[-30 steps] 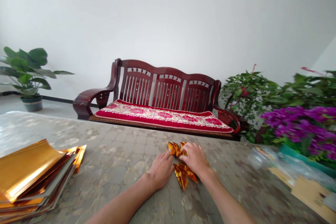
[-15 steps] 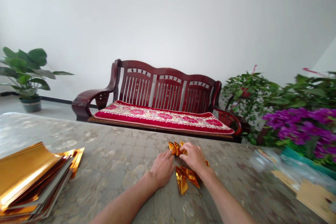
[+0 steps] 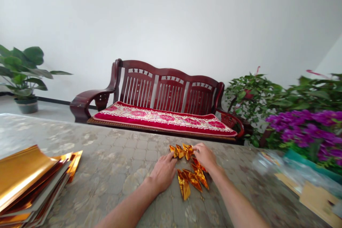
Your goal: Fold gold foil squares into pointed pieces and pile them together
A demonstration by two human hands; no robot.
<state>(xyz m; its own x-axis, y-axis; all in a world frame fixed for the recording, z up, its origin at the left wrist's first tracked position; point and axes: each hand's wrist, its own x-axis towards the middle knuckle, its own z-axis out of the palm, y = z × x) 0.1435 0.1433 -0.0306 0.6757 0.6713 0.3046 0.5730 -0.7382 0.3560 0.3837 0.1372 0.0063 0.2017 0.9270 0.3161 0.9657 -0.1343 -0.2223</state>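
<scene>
Several folded gold foil paper pieces lie in a curved chain on the table in front of me. The back row (image 3: 180,151) runs between my hands, and the front pieces (image 3: 190,179) fan out nearer to me. My left hand (image 3: 163,171) rests palm down on the table, fingers stretched out, its fingertips at the left end of the back row. At the right end of that row, the thumb and forefinger of my right hand (image 3: 205,157) pinch a folded gold paper piece (image 3: 188,149). The right hand and wrist partly cover the chain's right-hand bend.
A stack of gold foil sheets (image 3: 29,178) lies at the table's left. Clear plastic bags (image 3: 269,162) and brown card (image 3: 319,196) lie at the right, near purple flowers (image 3: 301,128). Behind the patterned table (image 3: 112,185) stands a wooden bench (image 3: 171,92).
My right hand has moved slightly right, uncovering more of the back row and the bend of the chain. My left hand stays at the row's left end. The view has shifted a little.
</scene>
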